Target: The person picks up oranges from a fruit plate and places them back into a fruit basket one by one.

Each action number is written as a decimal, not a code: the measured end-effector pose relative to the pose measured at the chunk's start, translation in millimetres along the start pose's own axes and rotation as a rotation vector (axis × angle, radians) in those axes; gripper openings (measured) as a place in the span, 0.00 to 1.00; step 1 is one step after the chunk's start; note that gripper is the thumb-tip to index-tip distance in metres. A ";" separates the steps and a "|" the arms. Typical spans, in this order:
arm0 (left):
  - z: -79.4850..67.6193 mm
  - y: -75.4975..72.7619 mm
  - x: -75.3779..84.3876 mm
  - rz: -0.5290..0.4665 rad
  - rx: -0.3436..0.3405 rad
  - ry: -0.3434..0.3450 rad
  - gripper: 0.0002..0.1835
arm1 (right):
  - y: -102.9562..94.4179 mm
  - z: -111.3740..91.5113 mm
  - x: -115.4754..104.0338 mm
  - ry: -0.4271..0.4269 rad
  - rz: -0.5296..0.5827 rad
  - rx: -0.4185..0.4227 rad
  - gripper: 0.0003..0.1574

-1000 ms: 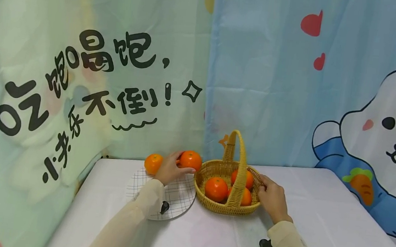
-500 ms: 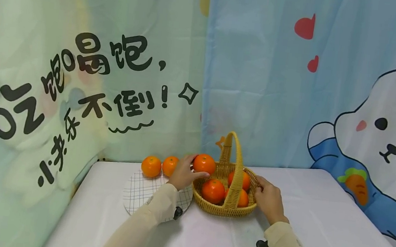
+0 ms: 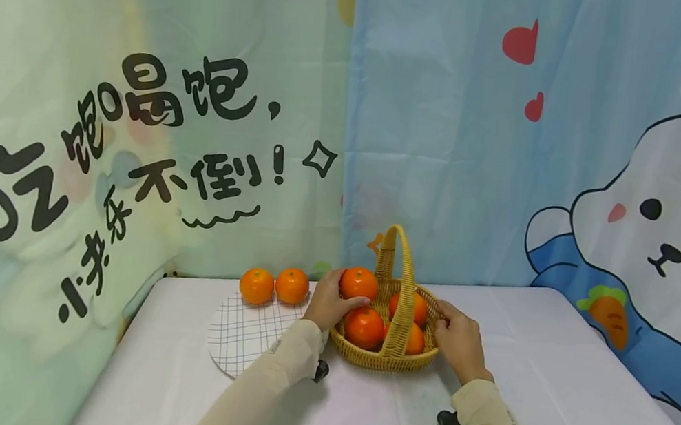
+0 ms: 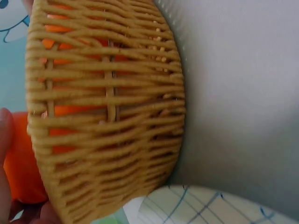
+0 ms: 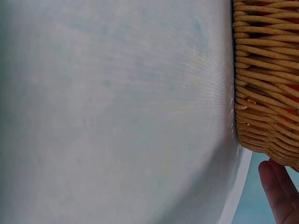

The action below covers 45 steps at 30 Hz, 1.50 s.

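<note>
Loading the basket (image 3: 383, 362) seems in hand; the left hand (image 3: 327, 302) curls its fingers round an orange (image 3: 359, 283) at the near-left rim; the right hand (image 3: 463, 341) pinches the opposite rim (steadying, probably); next calls for lowering, then loosening.

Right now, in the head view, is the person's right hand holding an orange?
No, the right hand is at the rim of the wicker basket, while the left hand holds an orange.
</note>
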<state>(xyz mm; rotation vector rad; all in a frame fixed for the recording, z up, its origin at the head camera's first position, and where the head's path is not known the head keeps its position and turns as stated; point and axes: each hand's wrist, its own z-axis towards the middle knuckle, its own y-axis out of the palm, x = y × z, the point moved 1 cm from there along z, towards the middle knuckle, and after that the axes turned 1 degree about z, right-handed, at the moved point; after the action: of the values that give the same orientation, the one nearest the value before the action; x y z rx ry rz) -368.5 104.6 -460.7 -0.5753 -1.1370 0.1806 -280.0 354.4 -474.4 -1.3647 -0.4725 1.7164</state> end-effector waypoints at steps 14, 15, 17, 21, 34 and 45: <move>6.4 22.2 1.8 0.091 0.034 -0.059 0.40 | 0.5 1.3 -5.4 0.012 0.009 -0.004 0.28; 6.0 23.0 2.1 0.105 0.026 -0.060 0.40 | 0.4 1.1 -4.9 0.012 0.006 0.000 0.28; 5.2 23.3 3.2 0.140 0.013 -0.060 0.41 | 0.4 1.0 -4.3 0.010 -0.004 0.012 0.28; 4.7 22.5 4.2 0.180 -0.006 -0.064 0.42 | 0.0 0.2 -4.3 0.006 -0.009 0.017 0.27; 2.5 14.9 8.4 0.191 -0.057 -0.078 0.38 | -0.4 -0.2 -3.2 0.003 0.000 0.004 0.28; 0.9 0.8 10.3 0.151 -0.036 -0.067 0.36 | -0.6 0.1 -1.3 0.012 0.006 -0.002 0.28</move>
<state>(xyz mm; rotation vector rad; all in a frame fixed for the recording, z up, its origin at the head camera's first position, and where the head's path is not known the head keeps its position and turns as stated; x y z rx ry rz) -364.9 109.9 -452.6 -0.6915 -1.1641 0.3117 -279.8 353.7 -473.1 -1.3791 -0.4637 1.7121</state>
